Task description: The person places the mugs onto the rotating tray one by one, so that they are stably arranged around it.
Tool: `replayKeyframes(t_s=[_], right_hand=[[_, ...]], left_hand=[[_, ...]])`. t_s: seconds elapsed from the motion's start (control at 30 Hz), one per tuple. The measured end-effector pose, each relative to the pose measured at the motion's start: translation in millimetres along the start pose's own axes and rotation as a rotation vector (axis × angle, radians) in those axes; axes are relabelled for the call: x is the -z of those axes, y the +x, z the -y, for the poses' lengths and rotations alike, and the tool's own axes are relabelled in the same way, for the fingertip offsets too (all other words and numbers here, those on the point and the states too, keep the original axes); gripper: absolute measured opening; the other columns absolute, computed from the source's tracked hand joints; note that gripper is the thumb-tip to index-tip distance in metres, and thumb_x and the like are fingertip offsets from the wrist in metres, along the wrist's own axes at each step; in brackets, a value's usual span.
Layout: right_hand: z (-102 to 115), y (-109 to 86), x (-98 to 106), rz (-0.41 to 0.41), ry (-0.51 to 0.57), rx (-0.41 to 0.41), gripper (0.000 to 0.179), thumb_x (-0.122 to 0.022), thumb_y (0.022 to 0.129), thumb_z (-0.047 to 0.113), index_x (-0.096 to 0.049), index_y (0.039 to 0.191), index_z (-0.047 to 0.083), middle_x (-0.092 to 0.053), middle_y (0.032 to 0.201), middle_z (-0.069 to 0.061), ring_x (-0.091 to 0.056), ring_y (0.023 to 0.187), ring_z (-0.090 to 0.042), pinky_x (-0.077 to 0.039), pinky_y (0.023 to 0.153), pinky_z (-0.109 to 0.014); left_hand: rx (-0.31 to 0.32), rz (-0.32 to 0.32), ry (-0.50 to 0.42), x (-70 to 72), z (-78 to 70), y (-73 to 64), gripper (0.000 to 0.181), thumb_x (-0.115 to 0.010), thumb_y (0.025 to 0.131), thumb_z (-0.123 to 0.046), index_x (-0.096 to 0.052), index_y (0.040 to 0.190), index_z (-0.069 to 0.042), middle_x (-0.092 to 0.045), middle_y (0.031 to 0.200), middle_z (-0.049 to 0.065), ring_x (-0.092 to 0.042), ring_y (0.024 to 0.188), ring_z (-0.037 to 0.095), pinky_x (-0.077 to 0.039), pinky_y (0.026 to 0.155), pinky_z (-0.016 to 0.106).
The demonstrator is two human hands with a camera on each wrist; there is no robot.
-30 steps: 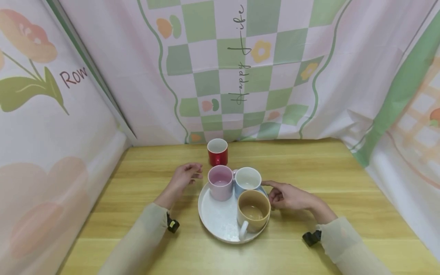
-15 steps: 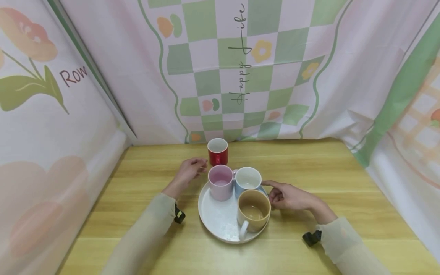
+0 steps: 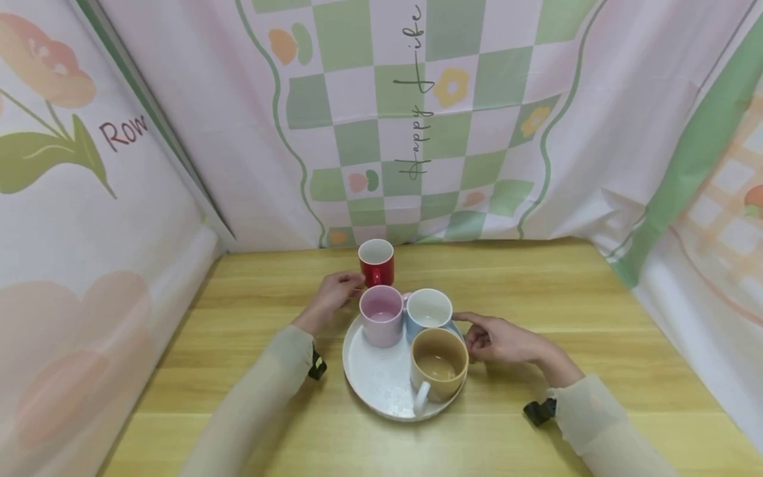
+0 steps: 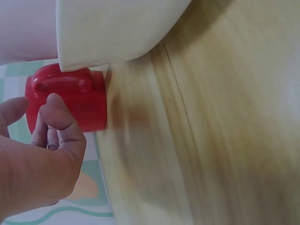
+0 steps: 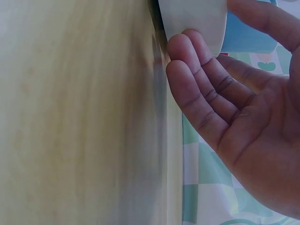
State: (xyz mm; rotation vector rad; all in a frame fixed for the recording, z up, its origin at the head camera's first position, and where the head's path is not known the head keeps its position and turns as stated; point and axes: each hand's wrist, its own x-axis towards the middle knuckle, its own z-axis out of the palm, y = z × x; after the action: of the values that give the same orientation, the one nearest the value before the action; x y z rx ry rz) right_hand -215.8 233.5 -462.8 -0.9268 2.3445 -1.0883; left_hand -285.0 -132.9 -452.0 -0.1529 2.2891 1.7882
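A red mug (image 3: pixel 384 272) with a white inside stands upright on the table behind a round white tray (image 3: pixel 372 384). Its handle faces the front. My left hand (image 3: pixel 337 295) is at the mug's left side, fingers loosely bent; in the left wrist view its fingertips overlap the red body near the handle, gripping nothing. On the tray stand a pink mug (image 3: pixel 381 331), a blue mug (image 3: pixel 417 330) with a white inside, and a white mug (image 3: pixel 424 381) with a tan inside. My right hand (image 3: pixel 507 341) is beside the tray's right edge, its index finger reaching to the blue mug's rim.
The wooden table (image 3: pixel 268 424) is enclosed by printed cloth curtains (image 3: pixel 453 146) at the back and sides. Black wrist cameras (image 3: pixel 539 413) sit at both sleeve cuffs. The pink mug stands close in front of the red one.
My left hand has moved right and slightly back, up to the red mug's side. The right hand, tray and mugs have stayed in place.
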Motion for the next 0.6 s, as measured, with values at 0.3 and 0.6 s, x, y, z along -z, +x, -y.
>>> replayKeyframes(t_s=[0.3,0.6], right_hand=[[1.5,-0.4,0.0,-0.004,0.009,0.006,0.075,-0.068,0.085,0.001,-0.033,0.151,-0.004,-0.067,0.096,-0.006,-0.064,0.089,-0.008,-0.058,0.082,-0.023],[4.6,-1.6,0.1,0.001,0.029,0.023,0.075,-0.069,0.085,0.001,-0.032,0.150,-0.006,-0.067,0.097,-0.009,-0.062,0.089,-0.002,-0.059,0.082,-0.025]], left_hand=[[0.041,0.035,-0.015,-10.1,-7.1,10.8,0.038,-0.065,0.097,-0.034,-0.067,0.126,-0.009,-0.071,0.121,0.012,-0.068,0.108,0.024,-0.057,0.087,0.032],[0.069,0.037,-0.011,-18.5,-10.2,17.5,0.041,-0.066,0.097,-0.031,-0.065,0.127,-0.003,-0.071,0.121,0.016,-0.069,0.097,0.020,-0.059,0.080,0.028]])
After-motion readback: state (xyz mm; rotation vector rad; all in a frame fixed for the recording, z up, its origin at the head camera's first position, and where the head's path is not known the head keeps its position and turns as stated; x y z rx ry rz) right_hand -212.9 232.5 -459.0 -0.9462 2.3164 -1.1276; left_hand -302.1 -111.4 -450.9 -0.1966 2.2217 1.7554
